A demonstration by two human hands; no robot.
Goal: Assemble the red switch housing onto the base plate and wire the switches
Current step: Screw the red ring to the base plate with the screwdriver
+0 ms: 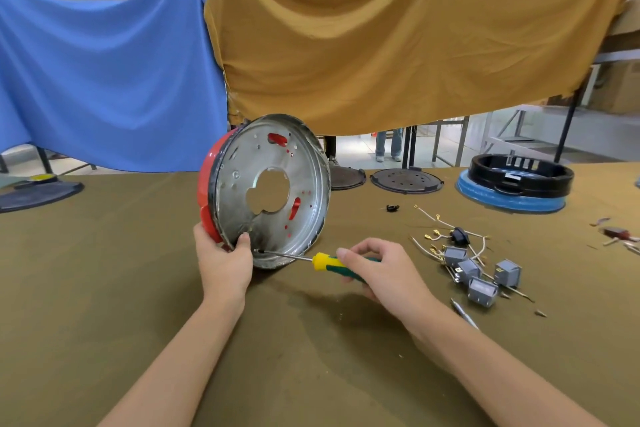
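The round metal base plate [277, 163] stands on its edge on the table, its inner face turned toward me. The red switch housing [205, 194] sits against its back, showing at the left rim and through the plate's slots. My left hand [223, 262] grips the lower left rim of plate and housing, thumb on the metal face. My right hand [377, 269] holds a yellow-and-green screwdriver [327, 262]; its tip touches the plate near my left thumb. Several grey switches [479, 276] and loose wires [440, 243] with terminals lie to the right.
The table [138, 270] is covered in olive cloth. A black ring on a blue base [516, 184] stands at the far right. Dark round lids [407, 180] lie at the far edge, another dark plate [38, 192] far left. Blue and mustard cloths hang behind.
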